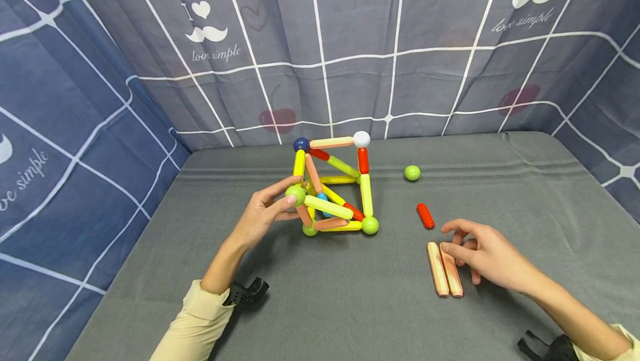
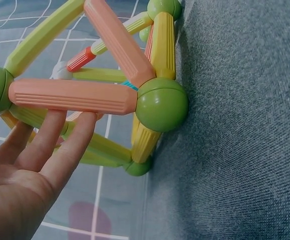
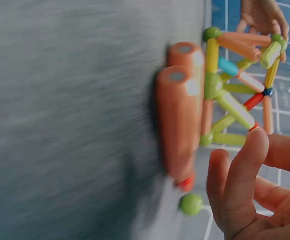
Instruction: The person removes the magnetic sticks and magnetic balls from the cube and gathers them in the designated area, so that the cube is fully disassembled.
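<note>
Right hand (image 1: pixel 485 255) is held loose, fingers bent, with nothing pinched, by two sticks (image 1: pixel 438 269). Farther off, a green ball (image 1: pixel 295 195) on the stick frame (image 1: pixel 366 194) is pinched by the left hand (image 1: pixel 262 211). Building seems under way; next, one stick may need to be lifted. Behind the gray surface (image 1: pixel 300 305), lined cloth (image 1: pixel 350 16) is hung.
</note>
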Available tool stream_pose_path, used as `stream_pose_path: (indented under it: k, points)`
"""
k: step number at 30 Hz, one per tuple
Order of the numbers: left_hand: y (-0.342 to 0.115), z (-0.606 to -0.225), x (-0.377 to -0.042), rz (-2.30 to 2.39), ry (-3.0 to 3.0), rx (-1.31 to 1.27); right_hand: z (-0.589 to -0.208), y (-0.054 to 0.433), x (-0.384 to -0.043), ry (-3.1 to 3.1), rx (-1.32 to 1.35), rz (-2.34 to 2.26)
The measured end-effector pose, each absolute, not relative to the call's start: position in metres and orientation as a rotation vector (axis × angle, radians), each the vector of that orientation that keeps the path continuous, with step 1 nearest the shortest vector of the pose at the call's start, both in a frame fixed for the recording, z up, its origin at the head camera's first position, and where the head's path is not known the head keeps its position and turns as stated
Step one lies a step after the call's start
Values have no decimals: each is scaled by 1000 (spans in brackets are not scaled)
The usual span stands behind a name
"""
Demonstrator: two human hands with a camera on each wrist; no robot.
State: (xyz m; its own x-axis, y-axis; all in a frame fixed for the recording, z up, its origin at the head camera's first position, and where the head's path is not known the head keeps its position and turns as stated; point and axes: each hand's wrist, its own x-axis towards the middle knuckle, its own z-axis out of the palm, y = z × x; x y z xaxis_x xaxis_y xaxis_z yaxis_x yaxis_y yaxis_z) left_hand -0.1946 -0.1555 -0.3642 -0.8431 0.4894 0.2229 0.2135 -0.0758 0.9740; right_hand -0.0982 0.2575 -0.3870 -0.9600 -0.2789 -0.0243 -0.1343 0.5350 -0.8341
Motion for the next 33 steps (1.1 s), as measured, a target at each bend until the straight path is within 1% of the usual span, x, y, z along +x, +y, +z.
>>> stream_pose_path:
  k: [4,8,11,19,25,33]
  points:
    - [-156,-364,-195,2020,2004,769,-371,238,-106,2636,-370,-1447]
    - [-157,-364,-195,2009,2023,768,-360,211,-117,2615,-458,-1509]
    - [-157,-364,-195,2003,2026,771,-356,187,-126,2555,-542,-1580]
    - [-155,-362,-194,1983,2042,760,-350,134,-153,2429,-642,-1669]
    - [-154,-362,-194,1993,2026,756,-350,119,-163,2378,-679,-1661]
    - [-156,-362,-196,1997,2016,756,-347,118,-171,2369,-722,-1601]
